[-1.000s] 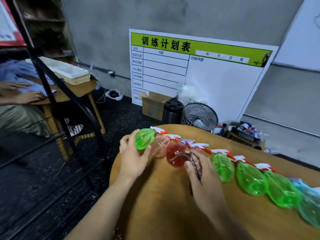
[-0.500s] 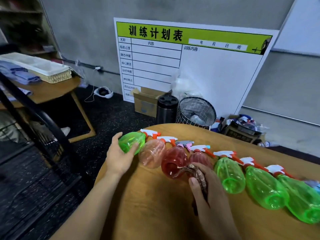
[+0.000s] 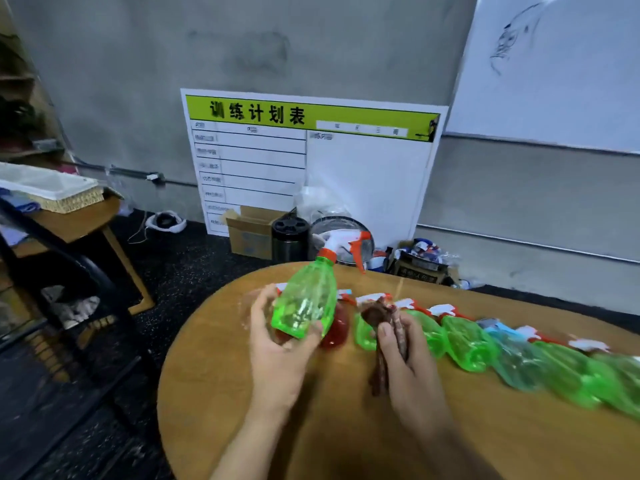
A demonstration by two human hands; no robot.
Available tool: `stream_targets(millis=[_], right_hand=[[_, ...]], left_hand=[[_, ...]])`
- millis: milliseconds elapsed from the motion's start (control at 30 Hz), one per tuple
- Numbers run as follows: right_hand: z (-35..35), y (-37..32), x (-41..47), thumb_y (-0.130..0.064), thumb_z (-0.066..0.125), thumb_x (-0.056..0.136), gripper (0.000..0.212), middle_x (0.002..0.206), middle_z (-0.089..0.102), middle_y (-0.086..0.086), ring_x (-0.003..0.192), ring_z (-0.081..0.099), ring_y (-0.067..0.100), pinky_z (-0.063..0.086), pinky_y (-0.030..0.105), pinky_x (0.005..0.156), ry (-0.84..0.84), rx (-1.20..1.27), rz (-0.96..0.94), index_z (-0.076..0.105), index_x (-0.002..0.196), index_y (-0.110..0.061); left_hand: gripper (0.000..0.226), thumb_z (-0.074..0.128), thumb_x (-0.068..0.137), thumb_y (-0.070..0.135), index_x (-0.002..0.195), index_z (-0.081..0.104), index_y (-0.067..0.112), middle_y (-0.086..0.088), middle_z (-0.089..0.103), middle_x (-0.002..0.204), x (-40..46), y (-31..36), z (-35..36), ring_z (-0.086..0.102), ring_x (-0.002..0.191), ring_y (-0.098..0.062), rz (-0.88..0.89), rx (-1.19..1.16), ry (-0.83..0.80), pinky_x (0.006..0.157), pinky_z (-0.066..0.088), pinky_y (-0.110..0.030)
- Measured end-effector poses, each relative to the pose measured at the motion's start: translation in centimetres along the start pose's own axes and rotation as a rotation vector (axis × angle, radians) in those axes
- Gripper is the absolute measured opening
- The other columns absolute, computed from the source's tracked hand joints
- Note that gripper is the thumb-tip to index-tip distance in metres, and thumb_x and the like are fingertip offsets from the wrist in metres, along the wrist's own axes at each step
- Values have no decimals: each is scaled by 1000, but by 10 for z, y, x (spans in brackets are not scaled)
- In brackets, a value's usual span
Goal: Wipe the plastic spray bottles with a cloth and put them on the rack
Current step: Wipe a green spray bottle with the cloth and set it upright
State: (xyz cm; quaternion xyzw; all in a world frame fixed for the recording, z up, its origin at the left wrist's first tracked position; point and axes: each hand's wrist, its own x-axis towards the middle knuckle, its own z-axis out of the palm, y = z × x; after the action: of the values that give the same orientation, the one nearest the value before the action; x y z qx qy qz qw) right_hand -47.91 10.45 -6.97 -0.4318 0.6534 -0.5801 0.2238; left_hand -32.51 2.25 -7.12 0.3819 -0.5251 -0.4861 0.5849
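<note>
- Your left hand (image 3: 280, 351) grips the green spray bottle (image 3: 304, 299) by its base only, lifted off the wooden table (image 3: 242, 410) and tilted with the white-and-orange trigger head (image 3: 341, 245) pointing away. Thin plastic held that low may flex and slip once the cloth pushes against it.
- Your right hand (image 3: 405, 355) clenches the brown cloth (image 3: 381, 315) in a tight bunch, just beside the bottle but not touching it. Bunched like that, it probably wipes only a narrow strip, so parts of the bottle could go unwiped.
- The red bottle (image 3: 336, 329) lies right under your left hand, and the row of green bottles (image 3: 464, 341) lies side by side, touching or nearly so. A knock from either hand could roll one and disturb the rest.
- The dark rack (image 3: 69, 271) stands off to your left, past the table edge. Carrying the bottle by its base, you risk catching the trigger head on the frame.
</note>
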Motion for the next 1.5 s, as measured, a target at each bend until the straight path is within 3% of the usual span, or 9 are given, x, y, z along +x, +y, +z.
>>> stream_targets(millis=[200,400,500,667,833,1067,1267,1400,1500], right_hand=[[-93,-6,-45,-22,52,108,18,89,69,-41,88,61,-22,47,7,82,238,225,87,64,102,-35],[-159,8,-104,-32,54,106,24,123,76,-11,117,68,3,54,29,103,364,340,164,75,118,-27],[-177,16,-126,-67,62,94,56,140,67,-12,131,60,5,46,40,116,345,339,198,70,134,-29],[-191,12,-146,-55,51,105,40,131,69,-22,126,60,-2,43,40,118,301,336,179,68,133,-32],[-195,-3,-155,-45,54,106,45,141,67,-7,135,59,10,38,46,122,229,449,158,63,142,-20],[-172,13,-160,-51,42,110,38,134,67,-16,131,58,3,45,40,115,213,159,12,63,139,-37],[-163,27,-160,-32,40,112,39,128,58,-18,120,48,-21,33,-3,93,351,-222,-218,52,150,-33],[-167,37,-119,-41,40,108,41,125,52,-10,112,57,1,45,12,90,275,-436,-390,54,147,-37],[-160,48,-89,-51,39,107,44,123,45,-10,105,53,4,50,24,85,137,-620,-432,56,145,-39]], left_hand=[[99,97,59,30,146,52,43,9,63,143,-110,-1,84,64,132,-15,-74,-107,-361,112,51,-44],[100,99,61,42,146,47,41,11,62,142,-180,7,125,61,134,-13,-86,-80,-621,117,48,-50],[100,97,61,41,144,41,35,21,64,133,-204,16,134,64,127,-7,-51,-93,-661,111,51,-32],[92,90,72,45,148,39,46,17,60,147,-233,36,133,58,137,-6,-45,-108,-676,111,47,-26],[68,59,86,80,149,41,65,26,34,167,-244,45,124,29,158,-8,-172,-131,-608,130,23,-57],[54,58,96,67,148,48,60,39,42,157,-243,39,110,32,149,13,-135,-114,-526,130,25,-40],[44,53,96,62,140,50,70,43,45,150,-216,3,100,35,151,3,-220,-131,-503,130,25,-51],[49,46,90,85,137,49,73,43,43,152,-198,-27,97,36,151,1,-268,-82,-518,129,30,-49],[45,40,98,73,138,51,56,54,45,140,-195,-50,97,36,139,23,-211,-25,-491,120,31,-11]])
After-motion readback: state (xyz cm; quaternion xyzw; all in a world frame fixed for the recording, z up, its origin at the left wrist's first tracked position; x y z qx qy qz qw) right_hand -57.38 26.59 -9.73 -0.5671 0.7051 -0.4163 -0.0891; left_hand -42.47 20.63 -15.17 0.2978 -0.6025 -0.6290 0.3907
